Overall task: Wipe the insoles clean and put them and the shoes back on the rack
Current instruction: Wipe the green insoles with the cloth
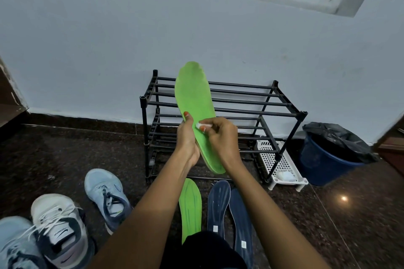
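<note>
Holding the green insole (192, 94) up in front of the black rack (240, 102), you grip its edge with the curled fingers of your left hand (188, 137), while your right hand (220, 135) pinches a small white wipe (200, 125) against its middle. Rub in long strokes from heel to toe, and hold tight so the soft insole does not bend. The wipe is mostly hidden, so it is hard to tell what it is. Your arms cover part of the other green insole (190, 203) and the dark blue insoles (218, 203) on the floor (65, 148). Some shoes (59, 225) are cut off.
</note>
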`<state>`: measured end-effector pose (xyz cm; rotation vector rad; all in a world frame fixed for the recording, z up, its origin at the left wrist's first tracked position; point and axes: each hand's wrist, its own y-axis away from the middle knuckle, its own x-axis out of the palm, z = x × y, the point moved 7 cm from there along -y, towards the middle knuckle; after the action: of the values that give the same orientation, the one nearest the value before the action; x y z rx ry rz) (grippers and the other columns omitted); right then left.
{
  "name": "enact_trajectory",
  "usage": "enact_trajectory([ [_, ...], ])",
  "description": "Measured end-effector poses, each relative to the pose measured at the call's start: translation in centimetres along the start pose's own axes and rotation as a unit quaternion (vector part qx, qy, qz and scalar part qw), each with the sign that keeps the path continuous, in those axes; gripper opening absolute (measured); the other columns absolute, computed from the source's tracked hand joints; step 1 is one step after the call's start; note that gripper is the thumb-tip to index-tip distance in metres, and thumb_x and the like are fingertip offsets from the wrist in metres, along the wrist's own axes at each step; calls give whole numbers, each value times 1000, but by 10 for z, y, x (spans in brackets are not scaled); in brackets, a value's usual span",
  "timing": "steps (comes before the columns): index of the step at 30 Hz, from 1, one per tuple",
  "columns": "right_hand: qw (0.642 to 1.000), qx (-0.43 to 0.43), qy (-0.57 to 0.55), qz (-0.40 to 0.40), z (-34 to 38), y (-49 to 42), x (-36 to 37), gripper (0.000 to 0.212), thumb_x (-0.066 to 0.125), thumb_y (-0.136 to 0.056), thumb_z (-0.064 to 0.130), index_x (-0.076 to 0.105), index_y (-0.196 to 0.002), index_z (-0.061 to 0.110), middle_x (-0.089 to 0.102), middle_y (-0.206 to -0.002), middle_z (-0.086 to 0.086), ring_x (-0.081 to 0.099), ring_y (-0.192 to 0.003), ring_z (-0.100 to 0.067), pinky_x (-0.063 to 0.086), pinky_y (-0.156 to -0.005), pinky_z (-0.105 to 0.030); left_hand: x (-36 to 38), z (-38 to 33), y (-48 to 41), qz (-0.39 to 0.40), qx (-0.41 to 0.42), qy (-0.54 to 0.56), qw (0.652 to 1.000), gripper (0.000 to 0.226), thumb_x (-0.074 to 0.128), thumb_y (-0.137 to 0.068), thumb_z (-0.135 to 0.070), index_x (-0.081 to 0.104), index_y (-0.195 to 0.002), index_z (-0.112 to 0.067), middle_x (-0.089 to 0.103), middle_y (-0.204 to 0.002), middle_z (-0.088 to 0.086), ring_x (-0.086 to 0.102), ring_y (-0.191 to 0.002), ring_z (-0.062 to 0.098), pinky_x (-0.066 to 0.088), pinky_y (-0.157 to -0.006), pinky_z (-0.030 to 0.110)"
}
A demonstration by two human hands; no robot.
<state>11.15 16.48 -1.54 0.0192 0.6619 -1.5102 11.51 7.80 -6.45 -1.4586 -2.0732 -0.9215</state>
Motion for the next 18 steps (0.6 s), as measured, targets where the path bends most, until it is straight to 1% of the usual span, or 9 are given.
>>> enact_trajectory([
  [1, 1000, -7, 15, 17, -1, 6, 3, 11, 66, -80, 1, 72, -90, 3, 69, -90, -10, 55, -69, 4, 42, -66, -5, -2, -2, -1, -1, -4, 0, 1000, 49, 30, -101, -38, 52, -123, -1, 65, -93, 13, 64, -77, 24, 56, -61, 30],
  [2, 999, -12, 30, 25, -3, 13, 6, 12, 66, -80, 3, 72, -90, 6, 70, -90, -9, 58, -74, -3, 47, -73, -13, -4, -3, -2, 1, -8, -2, 1000, 49, 30, -100, -39, 52, -123, -2, 65, -92, 13, 64, -75, 25, 57, -59, 30],
  [4, 998, -14, 58, 20, -11, 24, 6, 12, 68, -79, 7, 73, -89, 11, 71, -90, -4, 61, -85, -17, 49, -83, -36, -3, -5, -1, 6, -16, -19, 1000, 50, 30, -99, -41, 52, -122, -3, 65, -93, 13, 65, -75, 26, 57, -57, 30],
  [5, 998, -8, 64, 10, -15, 26, 4, 11, 69, -79, 9, 73, -88, 12, 71, -89, -3, 61, -87, -21, 48, -84, -42, -2, -4, 1, 8, -19, -27, 999, 49, 30, -100, -41, 52, -121, -3, 65, -95, 14, 64, -75, 26, 57, -58, 30],
  [7, 997, -7, 71, -11, -16, 26, 1, 10, 69, -78, 10, 73, -87, 12, 71, -88, -3, 62, -86, -22, 48, -83, -45, 1, -1, 3, 16, -24, -33, 999, 50, 29, -100, -40, 52, -123, -2, 65, -99, 15, 64, -78, 26, 56, -62, 32],
  [10, 997, -25, 73, -32, -7, 19, -5, 9, 68, -79, 5, 72, -87, 5, 71, -88, -9, 64, -82, -20, 52, -78, -36, 5, 3, 4, 31, -18, -34, 999, 51, 28, -100, -38, 50, -125, 0, 64, -103, 14, 64, -83, 26, 55, -69, 33],
  [12, 996, -24, 67, -44, -4, 14, -8, 8, 66, -81, 3, 71, -87, 2, 70, -88, -11, 64, -79, -17, 52, -72, -30, 7, 5, 4, 32, -15, -37, 999, 49, 28, -101, -36, 50, -124, 1, 64, -99, 14, 63, -83, 25, 53, -74, 34],
  [14, 996, -18, 68, -52, -5, 9, -10, 9, 64, -83, 3, 70, -89, 2, 68, -89, -11, 63, -79, -16, 51, -70, -27, 9, 7, 6, 31, -13, -35, 999, 47, 27, -102, -34, 50, -124, 1, 64, -97, 13, 62, -82, 24, 52, -75, 33],
  [18, 998, -10, 67, -20, -5, 9, -5, 13, 59, -84, -4, 69, -94, -4, 68, -93, -15, 57, -74, -8, 41, -62, -4, 7, 7, 5, 27, -9, -18, 999, 47, 28, -102, -32, 48, -127, 2, 63, -104, 15, 62, -86, 25, 52, -75, 32],
])
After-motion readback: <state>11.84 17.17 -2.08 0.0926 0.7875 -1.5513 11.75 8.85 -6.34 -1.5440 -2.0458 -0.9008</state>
